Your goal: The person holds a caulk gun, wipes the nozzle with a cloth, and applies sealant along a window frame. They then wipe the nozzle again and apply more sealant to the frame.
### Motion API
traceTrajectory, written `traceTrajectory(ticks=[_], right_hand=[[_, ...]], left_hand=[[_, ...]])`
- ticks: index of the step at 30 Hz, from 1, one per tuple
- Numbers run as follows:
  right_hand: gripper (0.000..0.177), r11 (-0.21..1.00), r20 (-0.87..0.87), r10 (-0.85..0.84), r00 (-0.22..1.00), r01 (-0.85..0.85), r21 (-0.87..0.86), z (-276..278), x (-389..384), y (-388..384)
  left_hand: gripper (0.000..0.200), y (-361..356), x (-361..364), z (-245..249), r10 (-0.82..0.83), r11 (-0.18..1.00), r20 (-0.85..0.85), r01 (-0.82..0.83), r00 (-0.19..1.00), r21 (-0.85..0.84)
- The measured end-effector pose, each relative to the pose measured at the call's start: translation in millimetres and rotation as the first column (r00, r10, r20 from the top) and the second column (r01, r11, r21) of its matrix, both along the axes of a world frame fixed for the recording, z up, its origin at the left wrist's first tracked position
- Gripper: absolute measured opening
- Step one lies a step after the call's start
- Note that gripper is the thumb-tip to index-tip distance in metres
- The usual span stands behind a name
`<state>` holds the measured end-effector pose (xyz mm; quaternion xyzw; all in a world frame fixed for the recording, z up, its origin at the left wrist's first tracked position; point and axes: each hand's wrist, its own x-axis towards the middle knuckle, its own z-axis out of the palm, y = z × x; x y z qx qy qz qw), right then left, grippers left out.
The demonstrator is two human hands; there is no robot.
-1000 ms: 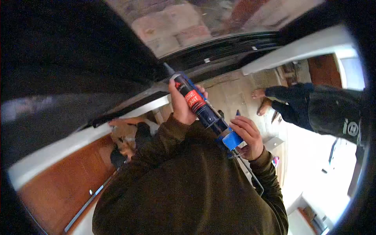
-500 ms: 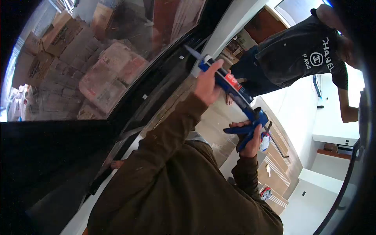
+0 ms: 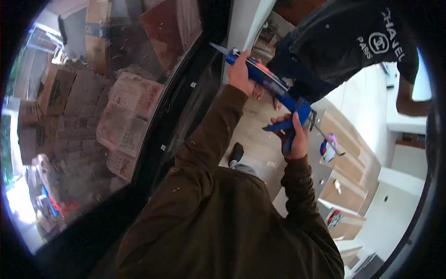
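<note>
A blue caulking gun (image 3: pixel 291 103) lies slantwise across the space in front of me, its pale nozzle (image 3: pixel 217 47) pointing up and left toward the dark window frame (image 3: pixel 183 100). My left hand (image 3: pixel 239 75) wraps the front end of the sealant tube (image 3: pixel 268 78), just behind the nozzle. Around the handle and trigger, my right hand (image 3: pixel 297 139) is closed. The bent metal plunger rod (image 3: pixel 330 142) sticks out of the gun's rear, down and to the right. Some of the fingers of both hands are hidden.
Behind the window glass are stacked cardboard boxes (image 3: pixel 55 88) and a wrapped bundle (image 3: pixel 130 109). A person in a dark printed T-shirt (image 3: pixel 334 51) stands close at upper right. Wooden boards (image 3: pixel 346 144) with small items on them lie to the right.
My view has turned and shifted, bringing more floor and one of my feet into sight. The caulking gun sits slightly higher and further left in view, still in both hands.
</note>
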<state>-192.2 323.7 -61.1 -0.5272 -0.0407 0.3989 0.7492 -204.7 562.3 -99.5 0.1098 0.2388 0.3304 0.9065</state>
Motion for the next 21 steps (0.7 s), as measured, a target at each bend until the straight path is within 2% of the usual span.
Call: traceTrajectory(ticks=[3,4,7,9,12,16,19,21], right_hand=[[0.035,0.998,0.171,-0.015,0.985,0.025,-0.057,6.1,-6.4,22.1],[0.035,0.997,0.221,-0.002,0.975,0.02,-0.077,9.8,-9.9,30.5],[0.034,0.994,0.354,0.019,0.935,0.02,-0.104,7.3,-15.2,49.6],[0.031,0.993,0.42,0.035,0.907,0.016,-0.118,7.3,-17.8,57.8],[0.032,0.995,0.445,0.019,0.895,0.027,-0.097,9.0,-20.9,67.3],[0.034,0.996,0.404,-0.006,0.915,0.042,-0.079,4.2,-23.0,79.5],[0.034,0.997,0.386,-0.014,0.923,0.043,-0.069,0.7,-19.5,85.9],[0.033,0.997,0.362,-0.026,0.932,0.05,-0.055,0.3,-16.1,88.3]], left_hand=[[0.037,16.5,-3.7,12.3,-0.07,0.99,0.067,0.077,0.995,-0.117],[0.039,28.5,0.7,-3.9,-0.103,0.992,0.128,0.111,0.986,-0.055],[0.039,41.3,6.7,-14.0,-0.046,0.998,0.091,0.043,0.995,0.039],[0.038,48.5,6.5,-16.8,-0.072,0.997,0.107,0.069,0.992,0.038],[0.039,54.4,5.3,-11.6,-0.107,0.994,0.153,0.1,0.983,0.049],[0.042,64.8,9.6,-10.8,-0.127,0.979,0.141,0.101,0.982,0.18],[0.034,78.1,22.1,-20.9,-0.106,0.994,0.092,0.109,0.99,-0.024],[0.033,79.3,23.5,-16.4,-0.115,0.993,0.074,0.116,0.991,-0.01]])
